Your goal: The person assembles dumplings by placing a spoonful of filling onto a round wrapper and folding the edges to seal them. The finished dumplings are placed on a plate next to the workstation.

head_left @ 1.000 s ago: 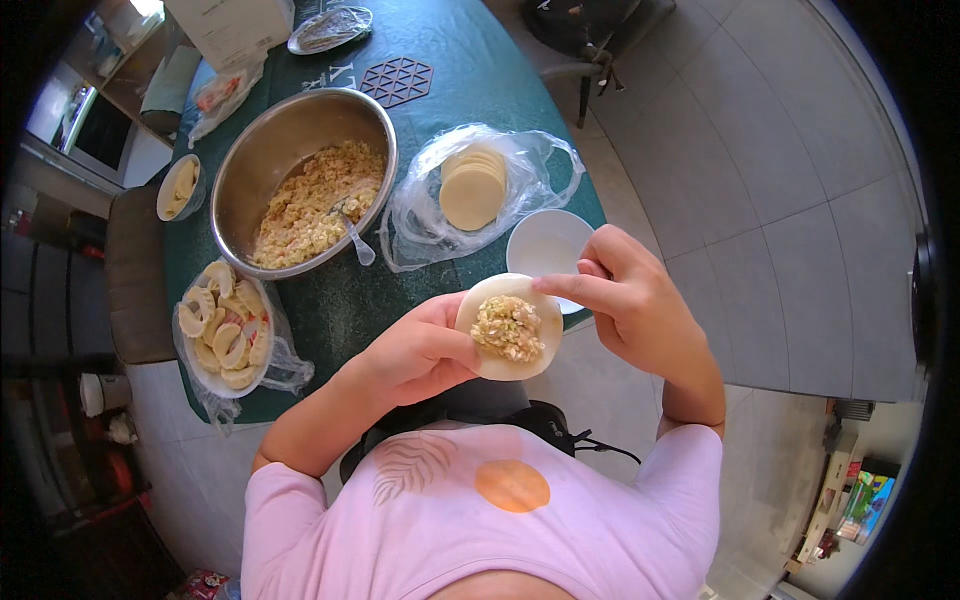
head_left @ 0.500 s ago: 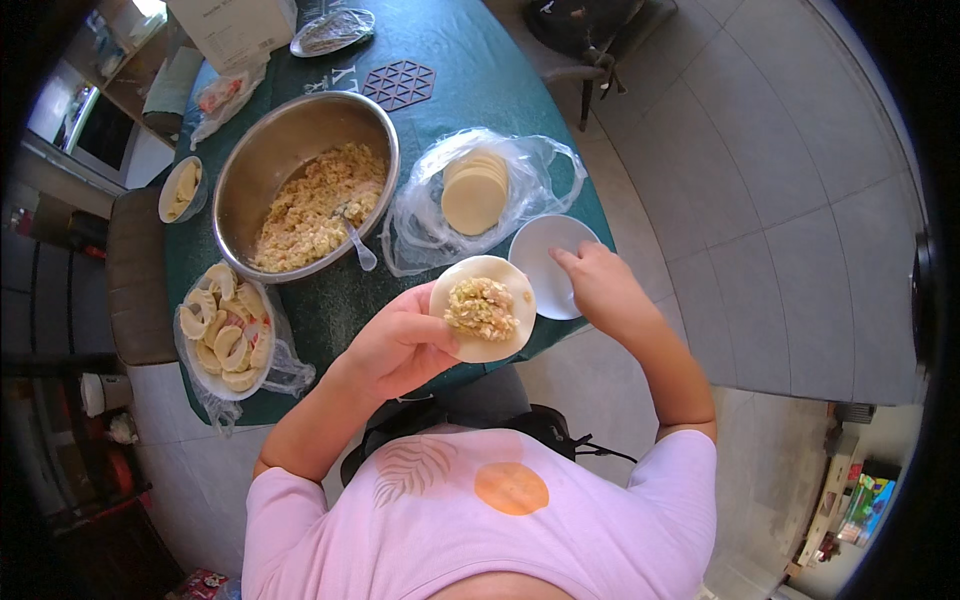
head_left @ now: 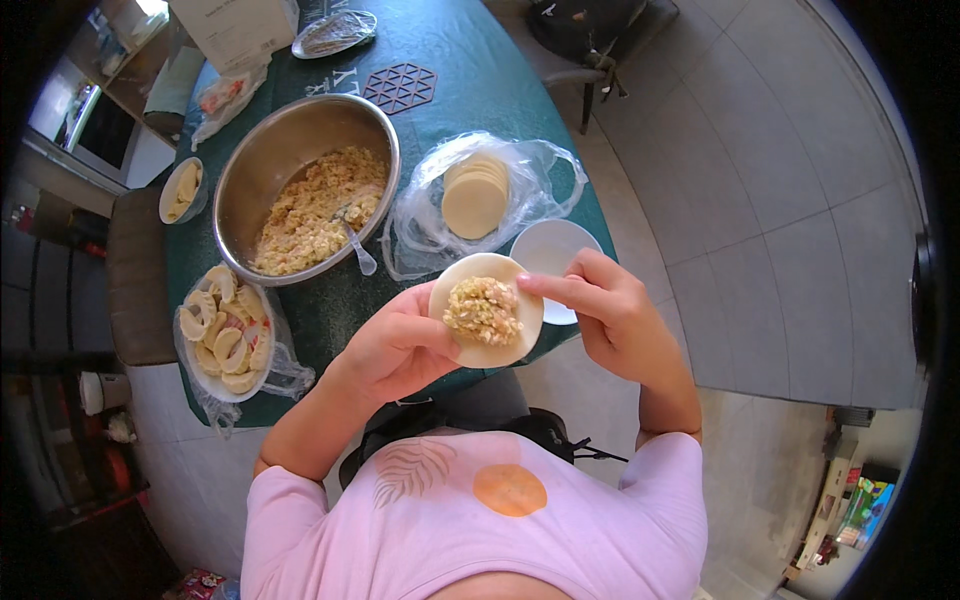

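My left hand (head_left: 400, 340) holds a round dumpling wrapper (head_left: 529, 328) from its left side, thumb over the edge. A mound of chopped filling (head_left: 482, 310) sits at the wrapper's middle. The index finger of my right hand (head_left: 612, 312) is stretched out, its tip touching the wrapper's upper right edge; the other fingers are bent and hold nothing. Partly behind that hand stands a small white bowl (head_left: 553, 243). Beyond, a stack of wrappers (head_left: 474, 207) lies in a clear plastic bag (head_left: 412, 228).
A large metal bowl (head_left: 236, 205) holds more filling and a spoon (head_left: 361, 254). Left of my arm, a white plate (head_left: 222, 391) bears several folded dumplings (head_left: 232, 350). A small bowl (head_left: 198, 205), a dark trivet (head_left: 400, 87) and a carton (head_left: 235, 30) are farther off on the green tablecloth (head_left: 470, 60).
My right hand has come out of the white bowl and moved left and nearer, its index finger now on the wrapper's edge. My left hand stays put with the wrapper.
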Demonstrator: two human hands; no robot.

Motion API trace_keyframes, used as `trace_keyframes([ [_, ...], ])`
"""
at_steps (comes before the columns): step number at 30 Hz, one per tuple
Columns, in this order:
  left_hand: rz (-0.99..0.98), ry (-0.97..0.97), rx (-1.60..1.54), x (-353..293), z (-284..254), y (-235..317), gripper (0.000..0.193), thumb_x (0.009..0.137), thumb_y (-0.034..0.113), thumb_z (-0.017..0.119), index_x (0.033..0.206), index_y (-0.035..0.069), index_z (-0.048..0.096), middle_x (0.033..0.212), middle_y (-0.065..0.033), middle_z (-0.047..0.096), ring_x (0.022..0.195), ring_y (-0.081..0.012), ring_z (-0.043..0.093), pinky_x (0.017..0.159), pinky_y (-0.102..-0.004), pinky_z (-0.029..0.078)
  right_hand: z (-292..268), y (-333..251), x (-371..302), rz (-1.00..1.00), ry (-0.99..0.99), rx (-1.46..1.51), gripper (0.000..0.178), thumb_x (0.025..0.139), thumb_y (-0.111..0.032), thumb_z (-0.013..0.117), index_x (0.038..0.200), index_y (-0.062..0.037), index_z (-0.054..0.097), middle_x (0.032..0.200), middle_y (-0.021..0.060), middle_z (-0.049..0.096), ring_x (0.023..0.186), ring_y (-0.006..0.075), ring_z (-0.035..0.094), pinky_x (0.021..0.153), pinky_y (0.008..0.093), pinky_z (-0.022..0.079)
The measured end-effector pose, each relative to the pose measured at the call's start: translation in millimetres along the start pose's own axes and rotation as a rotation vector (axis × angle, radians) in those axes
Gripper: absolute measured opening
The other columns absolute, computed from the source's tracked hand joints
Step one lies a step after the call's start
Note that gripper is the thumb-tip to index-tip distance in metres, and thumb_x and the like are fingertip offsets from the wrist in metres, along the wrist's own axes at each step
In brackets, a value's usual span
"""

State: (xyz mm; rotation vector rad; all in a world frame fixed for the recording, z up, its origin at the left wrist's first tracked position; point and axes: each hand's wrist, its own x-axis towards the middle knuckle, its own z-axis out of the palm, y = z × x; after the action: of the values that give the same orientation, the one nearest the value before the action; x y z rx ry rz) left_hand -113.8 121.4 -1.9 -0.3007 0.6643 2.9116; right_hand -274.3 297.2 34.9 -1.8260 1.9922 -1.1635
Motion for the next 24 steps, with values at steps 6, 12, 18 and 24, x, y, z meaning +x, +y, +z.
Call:
trace_keyframes([
  [6,0.035,-0.017,-0.035,1,3,1,0.060,0.068,-0.012,0.050,0.127,-0.006,0.041,0.120,-0.0163,0.053,0.115,-0.0253,0.054,0.102,-0.0380,0.042,5,-8,-1,0.026,0.042,0.088,0.058,0.070,0.020,0.046,0.116,-0.0113,0.064,0.074,0.0076,0.042,0.064,0.0201,0.047,0.056,0.0286,0.040],
  [12,0.065,0.020,-0.084,2,3,1,0.072,0.063,-0.015,0.050,0.133,-0.007,0.033,0.132,-0.0205,0.045,0.122,-0.0292,0.048,0.104,-0.0410,0.038,6,-8,-4,-0.077,0.011,-0.163,0.055,0.070,0.015,0.054,0.118,-0.0093,0.061,0.075,0.0102,0.045,0.067,0.0245,0.049,0.058,0.0333,0.041],
  [18,-0.075,-0.008,0.029,1,3,0,0.064,0.067,-0.012,0.052,0.130,-0.006,0.039,0.128,-0.0169,0.050,0.118,-0.0269,0.052,0.104,-0.0402,0.038,0,-8,3,-0.074,0.037,-0.153,0.058,0.068,0.013,0.056,0.117,-0.0147,0.063,0.074,0.0080,0.040,0.066,0.0235,0.046,0.057,0.0325,0.039],
  [24,-0.210,-0.085,0.086,3,5,-5,0.056,0.071,-0.012,0.051,0.126,-0.005,0.044,0.123,-0.0137,0.053,0.116,-0.0237,0.053,0.102,-0.0385,0.040,-3,-10,26,-0.249,-0.123,-0.248,0.048,0.073,0.011,0.056,0.105,-0.0231,0.069,0.075,0.0046,0.036,0.069,0.0198,0.042,0.058,0.0289,0.034],
])
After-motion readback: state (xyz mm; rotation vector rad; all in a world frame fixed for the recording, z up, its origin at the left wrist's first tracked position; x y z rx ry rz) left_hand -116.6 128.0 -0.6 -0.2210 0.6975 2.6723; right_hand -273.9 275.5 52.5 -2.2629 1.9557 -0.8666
